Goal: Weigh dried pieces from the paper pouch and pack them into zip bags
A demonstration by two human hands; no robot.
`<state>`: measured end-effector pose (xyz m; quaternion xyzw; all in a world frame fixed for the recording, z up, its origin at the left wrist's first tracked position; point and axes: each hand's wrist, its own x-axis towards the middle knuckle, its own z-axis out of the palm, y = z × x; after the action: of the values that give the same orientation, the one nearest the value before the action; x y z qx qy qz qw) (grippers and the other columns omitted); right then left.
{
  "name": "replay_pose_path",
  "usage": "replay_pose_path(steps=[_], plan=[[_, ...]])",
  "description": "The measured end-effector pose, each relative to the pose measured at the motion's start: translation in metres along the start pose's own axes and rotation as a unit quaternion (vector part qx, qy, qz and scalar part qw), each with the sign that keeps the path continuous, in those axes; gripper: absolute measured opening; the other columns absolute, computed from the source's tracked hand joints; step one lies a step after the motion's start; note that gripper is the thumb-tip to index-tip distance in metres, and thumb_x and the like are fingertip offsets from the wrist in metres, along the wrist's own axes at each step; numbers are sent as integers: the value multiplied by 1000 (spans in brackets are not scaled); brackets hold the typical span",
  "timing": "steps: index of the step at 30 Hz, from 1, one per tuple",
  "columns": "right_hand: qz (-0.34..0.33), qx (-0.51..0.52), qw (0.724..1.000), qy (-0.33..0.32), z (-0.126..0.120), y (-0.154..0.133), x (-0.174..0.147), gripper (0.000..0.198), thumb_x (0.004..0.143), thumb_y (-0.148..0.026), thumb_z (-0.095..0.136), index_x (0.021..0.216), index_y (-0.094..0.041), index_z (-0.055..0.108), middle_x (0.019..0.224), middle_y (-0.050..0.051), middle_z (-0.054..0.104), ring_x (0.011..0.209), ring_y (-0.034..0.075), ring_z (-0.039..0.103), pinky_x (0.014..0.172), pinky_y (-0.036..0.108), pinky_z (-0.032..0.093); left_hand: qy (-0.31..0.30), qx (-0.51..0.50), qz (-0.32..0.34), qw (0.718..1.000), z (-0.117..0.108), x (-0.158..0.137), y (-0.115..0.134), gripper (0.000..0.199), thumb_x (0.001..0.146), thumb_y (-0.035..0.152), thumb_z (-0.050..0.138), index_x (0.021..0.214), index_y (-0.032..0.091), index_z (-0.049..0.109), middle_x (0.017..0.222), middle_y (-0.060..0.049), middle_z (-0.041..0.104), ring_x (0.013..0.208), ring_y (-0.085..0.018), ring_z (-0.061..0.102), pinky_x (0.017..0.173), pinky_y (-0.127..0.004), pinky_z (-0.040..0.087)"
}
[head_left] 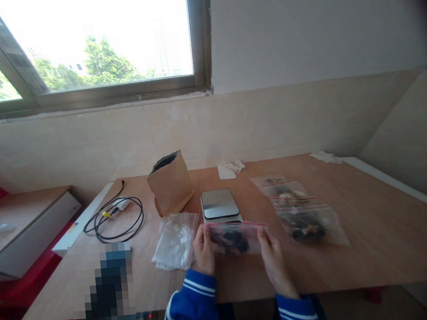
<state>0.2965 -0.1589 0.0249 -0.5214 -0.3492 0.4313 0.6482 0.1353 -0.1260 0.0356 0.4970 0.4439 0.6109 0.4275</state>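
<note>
A clear zip-lock bag (253,243) with a red strip along its top is stretched between my two hands, above the table's front part. Dark, lumpy contents lie inside it; their kind I cannot make out. My left hand (204,251) pinches the bag's upper left corner, and my right hand (272,255) grips the upper right corner. Just behind the bag is a kitchen scale (220,203) with a silver plate, its front partly covered. A stack of clear plastic bags (174,242) lies beside my left hand. To the right, several filled zip-lock bags (333,224) lie overlapping.
A brown paper bag (171,186) stands open behind the plastic stack. A coiled black cable (142,221) lies at the left, with a blurred-out object (107,289) in front of it. Crumpled tissue (235,166) sits by the wall. The wooden table (387,264) ends at a front edge near me.
</note>
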Motion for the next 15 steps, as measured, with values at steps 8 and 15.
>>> replay_pose_path(steps=[8,15], plan=[[-17,-41,999,15,2,11,-3,56,78,-68,50,89,-18,73,85,10,75,85,28,69,81,38,53,44,49,21,998,-11,2,-12,49,81,62,50,77,17,69,74,-5,68,74,-20,62,72,-33,50],[-12,-34,997,64,4,15,-5,51,75,-62,59,96,-17,69,100,11,73,97,28,66,89,39,50,32,21,-7,999,-11,-1,-12,50,82,61,48,85,16,70,82,-7,70,81,-22,64,76,-35,52]])
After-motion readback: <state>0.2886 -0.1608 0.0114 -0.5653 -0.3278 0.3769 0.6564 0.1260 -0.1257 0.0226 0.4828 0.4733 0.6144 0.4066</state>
